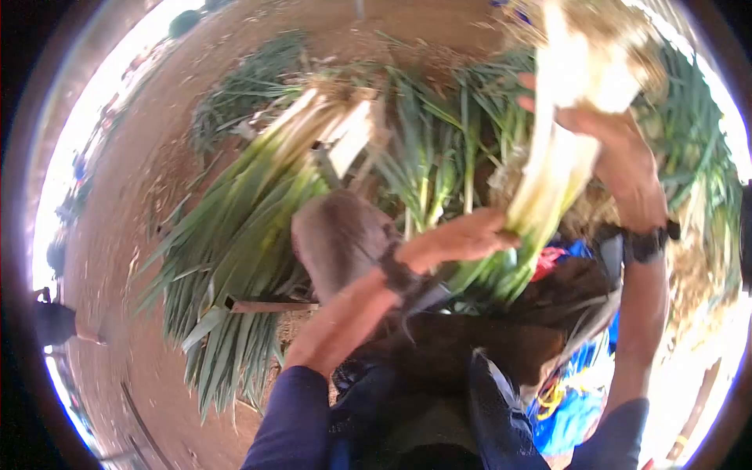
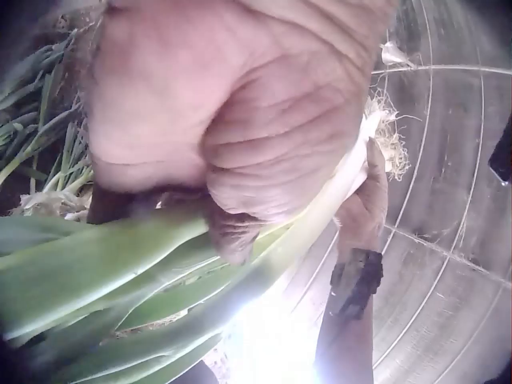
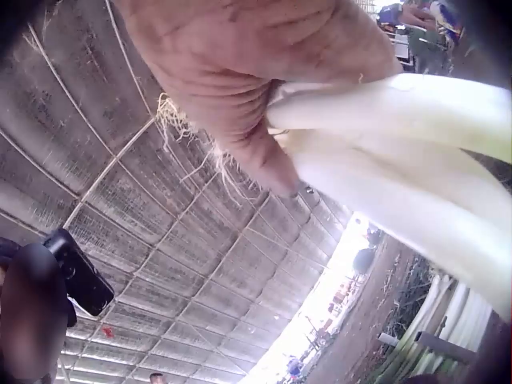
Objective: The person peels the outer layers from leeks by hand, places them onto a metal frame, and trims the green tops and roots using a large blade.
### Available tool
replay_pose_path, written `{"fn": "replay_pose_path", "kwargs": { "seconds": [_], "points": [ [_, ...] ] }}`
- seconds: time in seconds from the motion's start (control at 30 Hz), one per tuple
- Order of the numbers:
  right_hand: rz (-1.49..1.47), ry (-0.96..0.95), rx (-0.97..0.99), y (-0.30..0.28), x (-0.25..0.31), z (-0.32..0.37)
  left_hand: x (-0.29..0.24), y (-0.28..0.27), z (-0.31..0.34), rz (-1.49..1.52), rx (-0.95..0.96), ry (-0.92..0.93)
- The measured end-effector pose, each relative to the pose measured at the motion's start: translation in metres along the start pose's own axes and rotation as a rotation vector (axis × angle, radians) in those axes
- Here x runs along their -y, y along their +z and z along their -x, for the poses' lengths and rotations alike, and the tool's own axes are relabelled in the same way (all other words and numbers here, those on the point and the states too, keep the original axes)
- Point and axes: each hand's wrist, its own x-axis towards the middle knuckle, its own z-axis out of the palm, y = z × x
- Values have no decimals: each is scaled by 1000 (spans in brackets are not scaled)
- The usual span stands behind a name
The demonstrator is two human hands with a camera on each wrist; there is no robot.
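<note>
A small bunch of leeks (image 1: 558,168) slants up before the person, green leaves low and pale roots at the top. The left hand (image 1: 462,235) grips its green part; in the left wrist view, that hand (image 2: 232,112) curls over the leaves, its fingertips partly hidden. Higher up, the right hand (image 1: 623,153) holds the white stalks just below the roots. The right wrist view shows the thumb and fingers of this hand (image 3: 264,80) around the white shanks (image 3: 400,160), with stringy roots (image 3: 200,144) hanging out beyond the hand.
To the left, a big bundle of leeks (image 1: 243,204) lies across a metal frame (image 1: 270,306). More leeks (image 1: 427,141) lie ahead and at the right (image 1: 689,117). Blue plastic (image 1: 576,415) is beside the person's legs. Another person (image 1: 59,323) stands at far left on bare earth.
</note>
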Motion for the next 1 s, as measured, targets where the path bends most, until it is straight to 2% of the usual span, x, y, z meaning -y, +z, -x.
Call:
{"fn": "replay_pose_path", "kwargs": {
  "seconds": [0.07,0.1,0.13,0.17,0.23,0.27,0.3,0.33,0.37,0.4,0.47,0.53,0.63,0.7,0.77,0.8,0.87,0.9,0.93,1.0],
  "points": [
    [66,-49,4,2,9,-4,0,-2,5,20,-97,26],
    [-101,69,-114,17,29,-11,6,-4,3,28,-188,12],
    [-174,-28,-115,14,32,-14,1,-13,3,-149,-348,150],
    [203,-109,-101,9,46,-14,-7,-20,5,-325,-505,294],
    [836,-263,-130,13,77,-12,-35,-8,30,540,-503,576],
    [1116,-335,-162,23,94,-10,-26,-15,18,217,-579,692],
    [1372,-410,-214,32,112,-8,-38,0,15,-239,-743,674],
    [1269,-570,-244,35,114,-19,-51,10,8,-443,-928,614],
    [1235,-607,-228,40,116,-23,-61,14,4,-651,-1112,548],
    [1192,-579,-201,45,119,-23,-62,9,0,-659,-1109,557],
    [1138,-527,-174,50,123,-24,-59,-12,-15,-478,-1307,689],
    [1077,-503,-183,48,132,-18,-77,-23,-15,-382,-1401,768],
    [945,-498,-248,32,157,-6,-126,-34,6,-497,-1598,841],
    [806,-518,-308,18,176,8,-162,-36,27,-459,-1619,802],
    [655,-538,-334,6,189,17,-191,-40,50,-699,-1662,935],
    [581,-559,-333,0,195,22,-200,-51,64,-718,-1681,930],
    [417,-596,-310,-3,202,23,-220,-71,93,-1385,-1653,740],
    [346,-610,-287,-5,203,19,-230,-71,102,-1405,-1681,718],
    [276,-626,-260,-2,204,14,-245,-63,111,-1246,-1734,760],
    [135,-655,-194,3,206,-5,-267,-60,141,-1119,-1807,778]
  ]
}}
